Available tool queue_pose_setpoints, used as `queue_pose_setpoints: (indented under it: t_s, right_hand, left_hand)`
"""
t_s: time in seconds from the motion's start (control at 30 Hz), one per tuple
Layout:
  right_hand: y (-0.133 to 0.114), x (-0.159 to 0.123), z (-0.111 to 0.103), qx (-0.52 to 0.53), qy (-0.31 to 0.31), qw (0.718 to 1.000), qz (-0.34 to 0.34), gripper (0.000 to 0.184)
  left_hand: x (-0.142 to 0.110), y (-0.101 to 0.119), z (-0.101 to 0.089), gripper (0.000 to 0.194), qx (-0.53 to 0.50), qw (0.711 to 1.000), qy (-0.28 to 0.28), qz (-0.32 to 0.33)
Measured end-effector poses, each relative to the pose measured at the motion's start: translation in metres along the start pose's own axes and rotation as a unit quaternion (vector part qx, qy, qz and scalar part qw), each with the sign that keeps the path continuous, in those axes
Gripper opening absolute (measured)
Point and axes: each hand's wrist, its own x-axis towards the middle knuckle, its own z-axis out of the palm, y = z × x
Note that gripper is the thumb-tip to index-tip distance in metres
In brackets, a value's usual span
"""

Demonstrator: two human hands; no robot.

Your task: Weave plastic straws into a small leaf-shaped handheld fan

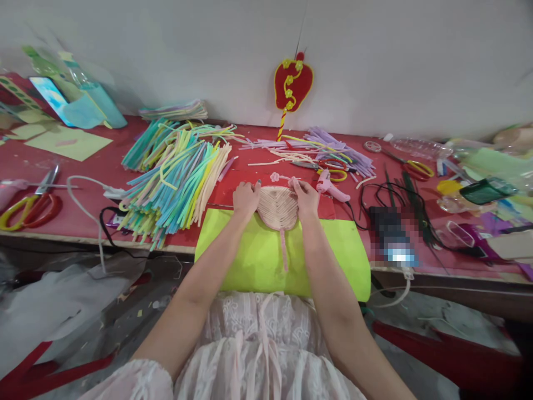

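Note:
A pale pink hand fan (278, 208) made of rows of pipe cleaners lies before me, its twisted pink handle pointing toward my body. My left hand (246, 198) is closed at the fan's left edge. At the upper right edge, my right hand (306, 197) pinches the end of a pink pipe-cleaner flower strand (275, 177). That strand stretches left above the fan's top. Beneath the fan lie a red board (225, 186) and a lime-green cloth (333, 255). A pink glue gun (333, 188) rests just right of my right hand.
Bundles of coloured pipe cleaners (179, 183) fill the left side, with scissors (35, 203) beyond them. Purple pipe cleaners (341, 153) and more scissors (333, 169) lie ahead. A finished red fan (293, 86) stands against the wall. Cables and a phone (395, 236) sit right.

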Motion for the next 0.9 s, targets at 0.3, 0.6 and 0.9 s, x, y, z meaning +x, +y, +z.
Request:
queue_pose_setpoints:
  t_s: [0.3, 0.6, 0.9]
  right_hand:
    - [-0.013, -0.009, 0.001, -0.071, -0.068, 0.993, -0.057, 0.037]
    - [-0.022, -0.017, 0.006, -0.058, -0.134, 0.987, -0.066, 0.031]
    - [-0.021, -0.017, 0.004, -0.030, -0.153, 0.985, -0.070, 0.031]
  left_hand:
    - [-0.004, 0.023, -0.015, 0.023, -0.107, 0.981, 0.042, 0.157]
    - [-0.005, 0.022, -0.007, 0.012, -0.147, 0.973, -0.079, 0.158]
    - [-0.003, 0.020, -0.004, 0.011, -0.194, 0.972, -0.093, 0.091]
